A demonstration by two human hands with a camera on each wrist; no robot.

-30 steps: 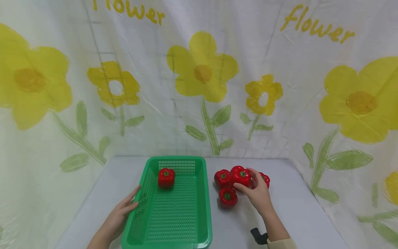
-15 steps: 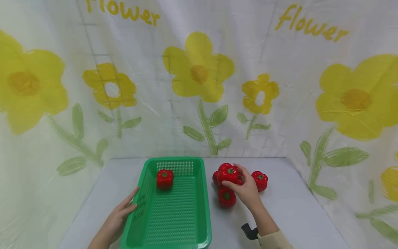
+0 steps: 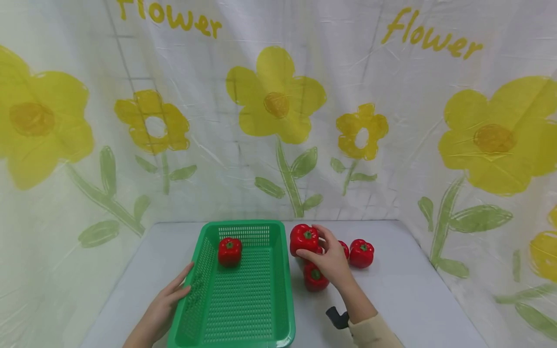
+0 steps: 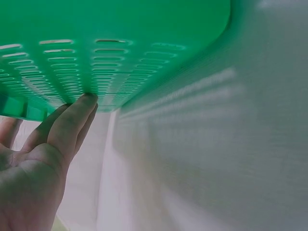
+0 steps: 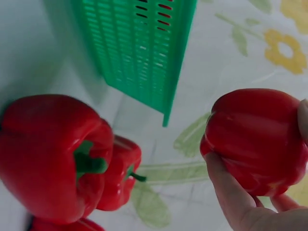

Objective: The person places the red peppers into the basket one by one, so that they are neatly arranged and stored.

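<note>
A red bell pepper (image 3: 303, 239) is gripped by my right hand (image 3: 331, 261), thumb on its near side and fingers behind; the right wrist view shows this pepper (image 5: 255, 139) raised beside the green basket (image 5: 130, 53). Straight fingers of my left hand (image 3: 162, 307) touch the left side of the basket (image 3: 243, 299); in the left wrist view they lie against its slotted outer wall (image 4: 110, 60). Inside the basket, at its back left, sits another bell pepper (image 3: 229, 251).
Right of the basket, several bell peppers stand on the white table (image 3: 404, 299): a near one (image 3: 315, 278), a far-right one (image 3: 361, 253), others partly hidden by my right hand. A flowered curtain (image 3: 278, 183) hangs behind. A black object (image 3: 337, 317) is at my right wrist.
My right hand has carried the held pepper leftward from above the other peppers to near the basket's right rim. My left hand stays at the basket's left side.
</note>
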